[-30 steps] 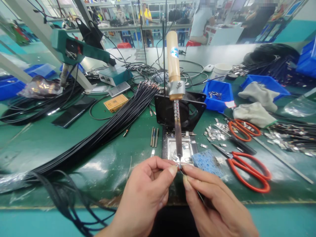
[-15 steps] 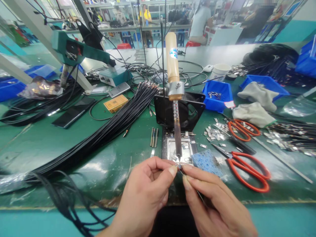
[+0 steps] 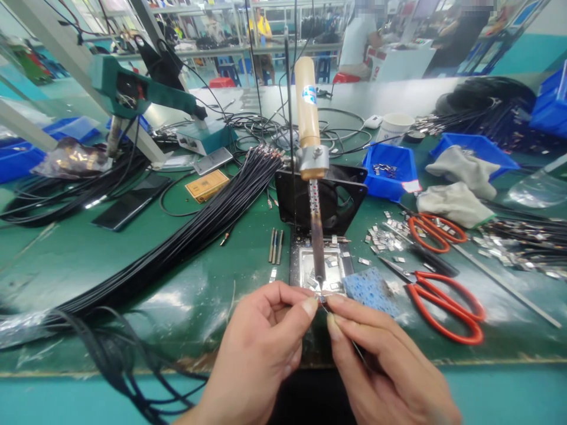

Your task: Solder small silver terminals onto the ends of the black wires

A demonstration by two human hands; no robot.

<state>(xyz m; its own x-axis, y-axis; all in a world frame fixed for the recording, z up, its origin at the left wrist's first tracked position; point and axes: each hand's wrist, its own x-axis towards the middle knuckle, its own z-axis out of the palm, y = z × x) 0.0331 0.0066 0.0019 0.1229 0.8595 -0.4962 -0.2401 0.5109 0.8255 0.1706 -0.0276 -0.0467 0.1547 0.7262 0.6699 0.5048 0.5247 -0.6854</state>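
My left hand (image 3: 270,336) is closed in a pinch at the front of the bench, thumb against forefinger, on a tiny metal piece (image 3: 322,298) mostly covered by the fingertips. Facing it, my right hand (image 3: 376,348) is closed too, its thumb and fingers pinching a thin wire (image 3: 326,309) that runs back under the palm. Both sets of fingertips nearly meet just below the tip of a soldering iron (image 3: 317,236), which is clamped upright with its tan handle on top. Under the tip lies a shallow metal tray (image 3: 303,265) with small metal bits.
A blue sponge (image 3: 370,290), orange-handled scissors (image 3: 447,307) and loose metal tabs (image 3: 383,239) lie to the right. Behind the iron stands a black fan (image 3: 292,198). A thick bundle of black cables (image 3: 177,248) crosses the left side; a blue bin (image 3: 390,186) stands behind.
The soldering iron appears very slightly further left in the view. Both hands keep almost the same place and the same pinch.
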